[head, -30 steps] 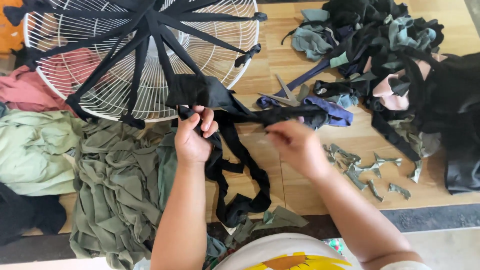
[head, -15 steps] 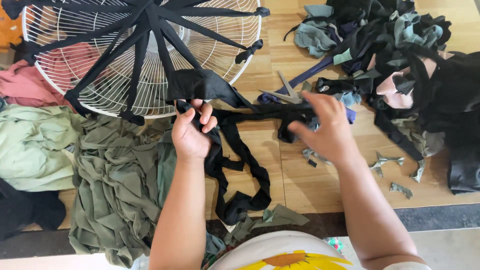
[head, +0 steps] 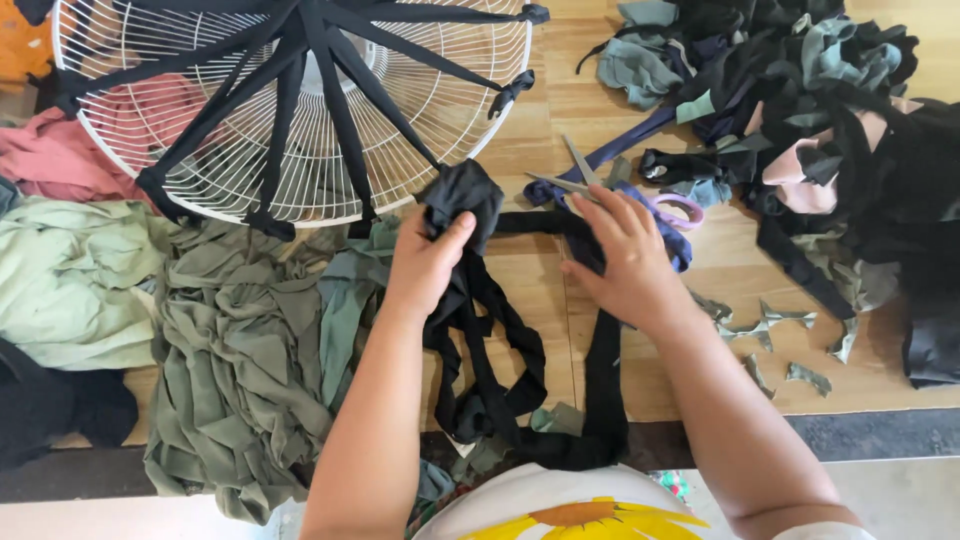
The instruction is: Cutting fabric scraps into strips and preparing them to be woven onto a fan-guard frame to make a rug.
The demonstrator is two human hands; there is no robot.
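The left hand [head: 425, 262] is pinching a bunched black cloth strip [head: 462, 200] in its grip — the right hand [head: 625, 255], fingers spread, is lying on the scissors [head: 600, 190].

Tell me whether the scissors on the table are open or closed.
Open. The scissors' two metal blades spread apart in a V beside the right hand, whose fingers cover part of the purple handles.

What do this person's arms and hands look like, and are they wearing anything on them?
Both forearms are bare, with no sleeves reaching into view, and no gloves. The left hand and right hand show no rings, watch or bracelets that I can see. Below them, the person wears a white top with a yellow sunflower print.
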